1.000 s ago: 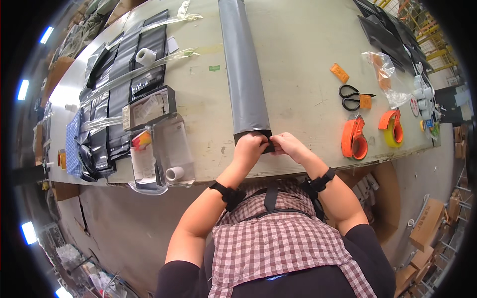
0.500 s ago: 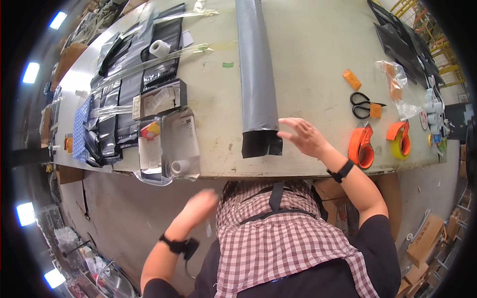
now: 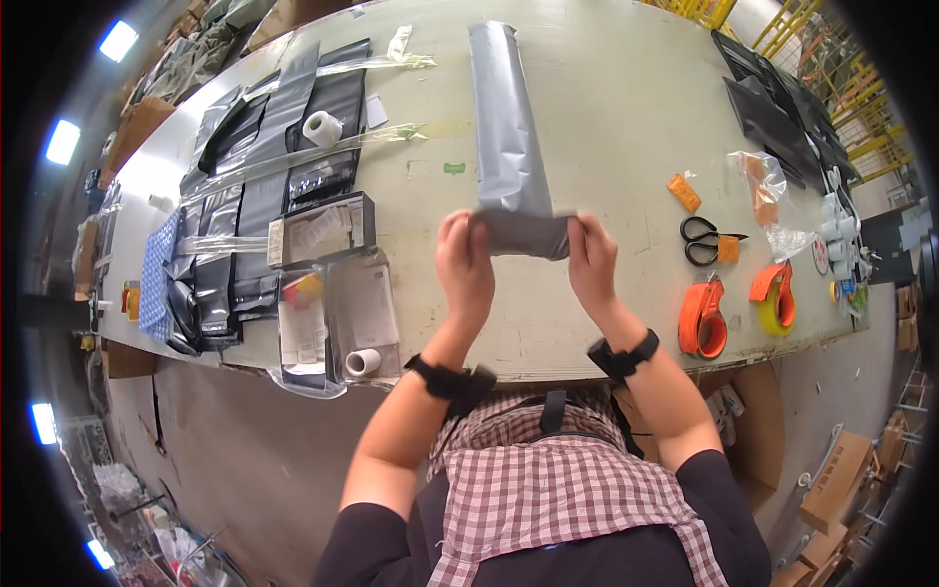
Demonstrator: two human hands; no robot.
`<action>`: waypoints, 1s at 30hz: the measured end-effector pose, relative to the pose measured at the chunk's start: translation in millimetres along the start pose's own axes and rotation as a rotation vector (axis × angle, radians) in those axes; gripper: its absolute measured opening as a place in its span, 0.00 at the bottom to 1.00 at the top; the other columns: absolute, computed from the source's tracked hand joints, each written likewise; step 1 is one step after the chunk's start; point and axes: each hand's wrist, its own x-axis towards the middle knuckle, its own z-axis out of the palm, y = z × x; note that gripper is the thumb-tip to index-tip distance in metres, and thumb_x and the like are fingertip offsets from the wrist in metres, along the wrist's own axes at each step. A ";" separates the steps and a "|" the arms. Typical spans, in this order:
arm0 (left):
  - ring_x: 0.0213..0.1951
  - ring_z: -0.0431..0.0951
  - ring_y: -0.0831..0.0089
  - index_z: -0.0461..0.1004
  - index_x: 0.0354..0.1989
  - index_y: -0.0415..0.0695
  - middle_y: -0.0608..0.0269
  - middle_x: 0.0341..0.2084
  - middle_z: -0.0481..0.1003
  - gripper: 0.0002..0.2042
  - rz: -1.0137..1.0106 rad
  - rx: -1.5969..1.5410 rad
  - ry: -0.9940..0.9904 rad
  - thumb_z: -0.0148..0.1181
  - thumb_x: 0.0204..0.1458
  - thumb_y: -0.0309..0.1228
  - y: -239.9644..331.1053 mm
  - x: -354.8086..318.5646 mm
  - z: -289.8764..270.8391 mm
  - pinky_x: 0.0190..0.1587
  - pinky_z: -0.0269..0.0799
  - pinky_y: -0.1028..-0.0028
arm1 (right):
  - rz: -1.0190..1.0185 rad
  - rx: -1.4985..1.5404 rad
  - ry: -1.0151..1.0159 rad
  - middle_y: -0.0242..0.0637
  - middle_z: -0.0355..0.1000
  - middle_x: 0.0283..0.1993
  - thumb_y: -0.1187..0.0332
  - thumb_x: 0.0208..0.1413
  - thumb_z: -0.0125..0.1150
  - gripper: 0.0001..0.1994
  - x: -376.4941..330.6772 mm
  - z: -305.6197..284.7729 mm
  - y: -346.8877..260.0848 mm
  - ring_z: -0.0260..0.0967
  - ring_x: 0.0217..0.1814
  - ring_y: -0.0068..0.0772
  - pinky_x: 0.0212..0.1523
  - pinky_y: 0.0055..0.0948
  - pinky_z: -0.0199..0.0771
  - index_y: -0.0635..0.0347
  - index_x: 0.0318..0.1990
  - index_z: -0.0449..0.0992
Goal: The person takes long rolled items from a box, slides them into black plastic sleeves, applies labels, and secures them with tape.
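Observation:
A long, narrow grey plastic mailing bag (image 3: 509,127) lies lengthwise on the table, its far end pointing away from me. Its near end is a dark band (image 3: 523,235), slightly blurred, stretched between my two hands. My left hand (image 3: 464,269) pinches the left corner of this band, thumb on the near side. The right corner is gripped the same way by my right hand (image 3: 594,262). Whatever lies inside the bag is hidden.
Left on the table (image 3: 606,127) are stacked black bags (image 3: 328,108), a tape roll (image 3: 322,128) and an open box (image 3: 323,230). To the right are black scissors (image 3: 699,242), orange tape dispensers (image 3: 701,318) and more black bags (image 3: 778,127).
My left hand has come up from beside my lap to the bag's near end. My right hand has closed on the other corner. The near end now sits farther from the table edge.

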 end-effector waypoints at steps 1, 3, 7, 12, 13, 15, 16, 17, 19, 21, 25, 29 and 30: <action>0.26 0.67 0.58 0.64 0.23 0.36 0.54 0.22 0.69 0.13 -0.079 0.089 0.012 0.48 0.56 0.32 -12.2 12.0 8.0 0.30 0.63 0.67 | 0.071 -0.101 0.036 0.47 0.68 0.23 0.68 0.58 0.48 0.10 13.7 11.0 -8.3 0.62 0.21 0.43 0.24 0.33 0.64 0.64 0.28 0.67; 0.24 0.66 0.56 0.62 0.20 0.35 0.50 0.19 0.66 0.17 -0.195 0.233 0.009 0.46 0.57 0.35 -35.0 21.1 30.0 0.28 0.60 0.63 | 0.097 -0.227 0.040 0.49 0.67 0.22 0.66 0.59 0.45 0.13 19.8 32.9 24.6 0.63 0.22 0.48 0.25 0.37 0.64 0.66 0.26 0.66; 0.19 0.66 0.62 0.64 0.29 0.36 0.53 0.20 0.68 0.17 -0.259 0.425 0.112 0.48 0.56 0.42 -104.5 -4.8 35.0 0.29 0.65 0.67 | 0.385 -0.444 -0.182 0.57 0.69 0.26 0.57 0.60 0.41 0.17 0.1 56.0 54.9 0.68 0.34 0.58 0.34 0.46 0.67 0.67 0.33 0.64; 0.33 0.71 0.47 0.65 0.36 0.35 0.42 0.33 0.72 0.11 -0.411 0.304 -0.194 0.50 0.51 0.32 -84.9 -48.2 -14.6 0.39 0.66 0.59 | 0.456 -0.219 -0.307 0.64 0.68 0.37 0.59 0.58 0.40 0.19 -57.4 42.9 65.9 0.67 0.41 0.61 0.42 0.45 0.68 0.68 0.48 0.57; 0.33 0.72 0.48 0.66 0.36 0.36 0.44 0.32 0.72 0.10 -0.499 0.330 -0.317 0.51 0.50 0.31 -83.1 -66.7 -28.7 0.38 0.67 0.60 | 0.462 -0.150 -0.368 0.63 0.68 0.37 0.61 0.58 0.41 0.18 -77.6 35.1 65.9 0.67 0.42 0.60 0.42 0.44 0.67 0.67 0.48 0.59; 0.32 0.72 0.50 0.67 0.36 0.36 0.45 0.30 0.72 0.10 -0.597 0.369 -0.422 0.53 0.48 0.29 -76.4 -80.0 -54.7 0.38 0.67 0.60 | 0.467 -0.040 -0.454 0.59 0.69 0.35 0.66 0.57 0.42 0.14 -109.2 20.3 53.5 0.68 0.39 0.58 0.41 0.42 0.68 0.65 0.47 0.62; 0.33 0.72 0.52 0.68 0.36 0.38 0.47 0.30 0.72 0.10 -0.418 0.456 -0.461 0.55 0.47 0.29 -67.4 -74.8 -67.4 0.38 0.68 0.61 | 0.475 -0.011 -0.464 0.56 0.70 0.33 0.68 0.56 0.42 0.12 -114.3 11.2 43.7 0.68 0.37 0.57 0.38 0.41 0.69 0.64 0.46 0.64; 0.33 0.72 0.55 0.69 0.36 0.39 0.49 0.29 0.71 0.10 -0.234 0.540 -0.496 0.57 0.46 0.30 -57.0 -67.3 -81.4 0.38 0.68 0.62 | 0.478 -0.005 -0.469 0.56 0.70 0.33 0.68 0.56 0.42 0.12 -115.7 3.8 38.3 0.68 0.37 0.57 0.38 0.41 0.69 0.64 0.46 0.64; 0.35 0.72 0.58 0.69 0.36 0.41 0.52 0.30 0.70 0.14 -0.012 0.944 -0.321 0.62 0.43 0.34 -48.0 -32.3 -106.1 0.38 0.69 0.64 | 0.647 -0.101 -0.759 0.48 0.69 0.26 0.74 0.55 0.44 0.12 -115.5 -10.0 28.6 0.71 0.26 0.36 0.24 0.32 0.70 0.66 0.46 0.63; 0.38 0.71 0.58 0.69 0.36 0.41 0.53 0.32 0.69 0.16 -0.321 1.343 -0.211 0.63 0.42 0.37 -66.8 -24.5 -127.1 0.38 0.69 0.64 | 0.640 -0.046 -0.757 0.47 0.70 0.25 0.74 0.54 0.46 0.11 -105.7 -13.8 11.6 0.71 0.24 0.36 0.24 0.31 0.70 0.66 0.44 0.65; 0.35 0.73 0.55 0.71 0.31 0.40 0.52 0.31 0.70 0.13 -0.361 1.211 -0.190 0.62 0.42 0.36 -84.1 -25.6 -156.0 0.37 0.70 0.64 | 0.578 0.063 -0.662 0.39 0.70 0.22 0.74 0.53 0.49 0.07 -85.8 -21.2 1.6 0.69 0.18 0.24 0.19 0.24 0.68 0.66 0.38 0.69; 0.32 0.73 0.55 0.75 0.21 0.40 0.53 0.26 0.73 0.06 -0.341 0.977 -0.131 0.58 0.41 0.29 -90.1 -25.9 -172.1 0.36 0.69 0.64 | 0.590 0.164 -0.614 0.33 0.68 0.20 0.74 0.54 0.48 0.06 -60.9 -31.9 -17.5 0.65 0.17 0.19 0.18 0.21 0.67 0.65 0.37 0.71; 0.32 0.73 0.55 0.75 0.21 0.40 0.53 0.26 0.73 0.06 -0.342 0.979 -0.127 0.58 0.41 0.29 -89.1 -24.8 -172.3 0.36 0.69 0.64 | 0.556 0.141 -0.598 0.33 0.68 0.21 0.74 0.54 0.48 0.06 -56.3 -32.5 -21.4 0.65 0.18 0.19 0.19 0.21 0.67 0.65 0.37 0.71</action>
